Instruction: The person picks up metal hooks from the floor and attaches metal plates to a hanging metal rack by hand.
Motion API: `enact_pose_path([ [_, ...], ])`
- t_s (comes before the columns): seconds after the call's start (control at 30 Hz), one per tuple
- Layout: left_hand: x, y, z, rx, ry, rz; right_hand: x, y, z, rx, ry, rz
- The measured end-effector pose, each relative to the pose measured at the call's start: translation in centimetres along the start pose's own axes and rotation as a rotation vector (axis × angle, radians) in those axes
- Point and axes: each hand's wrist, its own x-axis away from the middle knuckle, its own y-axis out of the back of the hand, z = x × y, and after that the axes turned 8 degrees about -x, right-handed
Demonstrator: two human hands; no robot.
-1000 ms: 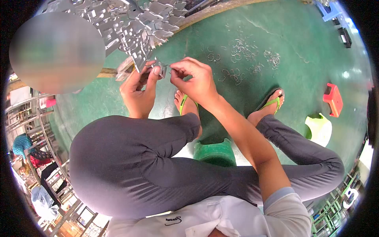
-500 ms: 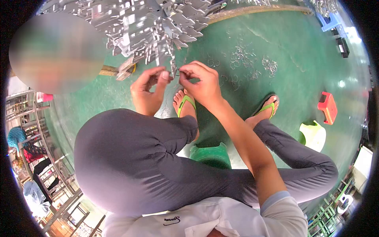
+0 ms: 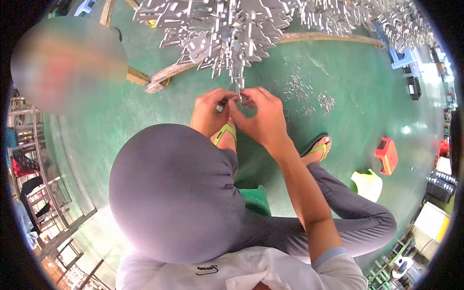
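Note:
A large hanging cluster of flat silvery metal parts (image 3: 227, 29) comes down from the top of the view and narrows to a tip. At that tip hangs the lowest metal part (image 3: 238, 83). My left hand (image 3: 209, 113) pinches its lower end from the left, thumb and fingertips pressed together. From the other side my right hand (image 3: 265, 117) closes thumb and forefinger on the same end. The fingertips hide any smaller piece held between them. On the green floor to the right lie loose bent wire pieces (image 3: 298, 88) and a denser little pile of them (image 3: 326, 102).
More hanging metal parts (image 3: 333, 17) fill the top right. Wooden beams (image 3: 169, 72) run below the clusters. A green stool (image 3: 256, 199) stands under me; a red stool (image 3: 386, 155) and a lime-green stool (image 3: 368, 184) are to the right. Metal racks (image 3: 43, 159) line the left.
The view has shifted, so the cluster appears further right and sharper. Both hands have come closer together, and their fingertips now meet at the lowest metal part.

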Motion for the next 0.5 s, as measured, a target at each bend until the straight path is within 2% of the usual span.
enact_pose_path([
  [0.07,-0.3,-0.3,-0.1,-0.039,-0.019,-0.016,-0.6,-0.2,0.1,0.057,-0.117,0.002],
  [0.2,-1.1,-0.3,-0.6,-0.069,0.005,-0.038,-2.5,-0.5,1.0,0.179,-0.148,0.001],
  [0.3,-1.4,-0.5,0.8,0.007,0.135,0.003,-3.7,-0.6,1.3,0.181,-0.199,0.047],
  [0.4,-2.7,0.0,2.6,0.773,0.648,-0.123,-4.6,-1.0,1.2,0.23,-0.171,0.086],
  [0.5,-4.8,1.4,4.6,1.087,0.673,-0.229,-5.3,-1.8,0.9,0.245,-0.089,0.093],
])
